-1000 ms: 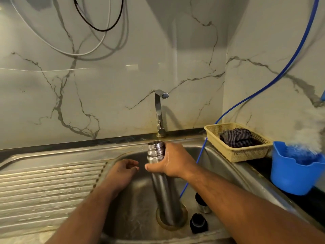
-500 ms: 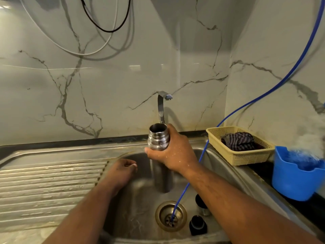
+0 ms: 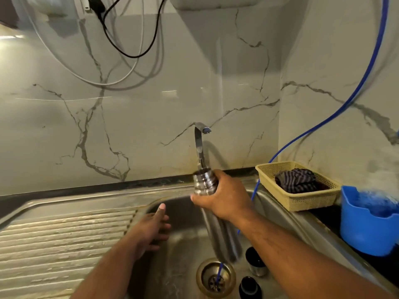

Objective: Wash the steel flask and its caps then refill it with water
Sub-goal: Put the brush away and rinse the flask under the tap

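Observation:
My right hand (image 3: 224, 198) grips the steel flask (image 3: 204, 182) round its neck and holds it upright over the sink (image 3: 179, 251). The flask's open mouth sits just below the steel tap (image 3: 199, 145); its lower body is blurred. My left hand (image 3: 151, 228) hovers over the sink's left side with fingers spread, holding nothing. Two caps lie on the sink floor right of the drain (image 3: 216, 277): a steel-and-black cap (image 3: 255, 263) and a black cap (image 3: 249, 288).
A blue hose (image 3: 323, 124) runs down the right wall into the drain. A yellow basket (image 3: 302, 201) with a striped cloth sits on the right counter beside a blue tub (image 3: 364, 231). The ribbed drainboard (image 3: 64, 244) lies left. Cables hang on the marble wall.
My right hand has lifted the flask off the drain up to the tap. My left hand opened its fingers and stayed over the sink's left side. The view tilted upward.

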